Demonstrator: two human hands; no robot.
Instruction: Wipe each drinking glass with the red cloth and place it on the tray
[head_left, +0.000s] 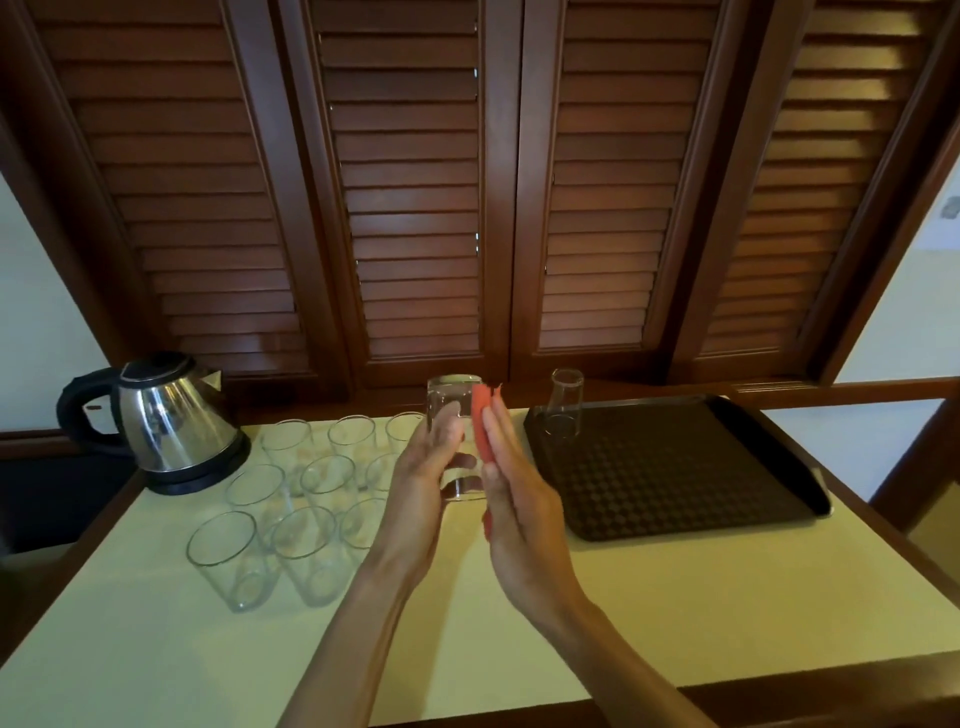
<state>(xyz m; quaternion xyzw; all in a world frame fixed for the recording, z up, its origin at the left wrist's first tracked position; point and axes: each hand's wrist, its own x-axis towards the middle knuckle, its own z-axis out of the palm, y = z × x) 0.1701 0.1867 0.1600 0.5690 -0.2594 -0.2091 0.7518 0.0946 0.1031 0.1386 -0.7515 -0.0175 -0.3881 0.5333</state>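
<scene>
Head view of glass wiping in progress. The left hand (431, 467) grips a drinking glass (453, 410) held upside down above the middle of the tabletop (519, 623), fingers curled round its side. The right hand (511, 483), fingers straight, presses the red cloth (480, 421) flat against the right side of that glass; most of the cloth is hidden behind the palm, so how much of it wraps the glass cannot be told.

Progress: one finished glass (566, 402) stands inverted at the far left corner of the dark tray (675, 467), which lies on the right of the tabletop. The unwiped glasses (291, 499), standing upright in rows on the left near the electric kettle (166, 421), appear to number about nine, though the left forearm covers some of them. By this evidence the task is at an early stage: the second glass is being wiped, and nearly the whole group is left to do.
</scene>
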